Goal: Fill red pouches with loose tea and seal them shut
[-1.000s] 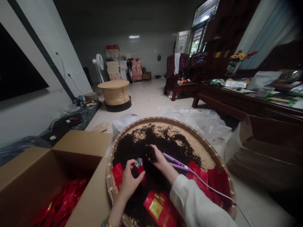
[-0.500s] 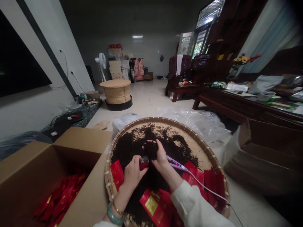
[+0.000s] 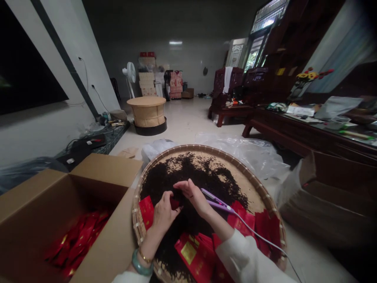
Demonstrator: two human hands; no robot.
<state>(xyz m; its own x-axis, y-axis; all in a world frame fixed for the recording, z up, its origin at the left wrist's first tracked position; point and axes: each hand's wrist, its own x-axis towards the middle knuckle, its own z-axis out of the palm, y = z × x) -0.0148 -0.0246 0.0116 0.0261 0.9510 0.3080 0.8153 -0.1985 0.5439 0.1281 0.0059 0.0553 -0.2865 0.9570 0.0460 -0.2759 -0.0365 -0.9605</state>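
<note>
My left hand (image 3: 165, 212) is closed round a small red foil pouch (image 3: 174, 203), mostly hidden by my fingers. My right hand (image 3: 194, 197) tilts over the pouch's mouth with its fingers stretched out and the palm turned down to the left. Whether leaves still lie under that palm is hidden. Both hands are above a heap of dark loose tea leaves (image 3: 165, 179) in a round woven bamboo tray (image 3: 259, 184). Just right of my right hand lies a purple heat-sealing clamp (image 3: 219, 204) with a white cord. Flat red pouches (image 3: 197, 255) lie near my forearms.
On the left stands an open cardboard box (image 3: 103, 169) with many red pouches (image 3: 81, 239) inside. Clear plastic sheeting (image 3: 244, 151) lies behind the tray. To the right are another carton (image 3: 332, 196) and a dark wooden table (image 3: 282, 129). A round wooden stand (image 3: 147, 112) is farther back.
My right hand, cupped palm-up around tea leaves before, has turned over and moved left to the pouch. My left hand keeps hold of the pouch. The view has shifted slightly.
</note>
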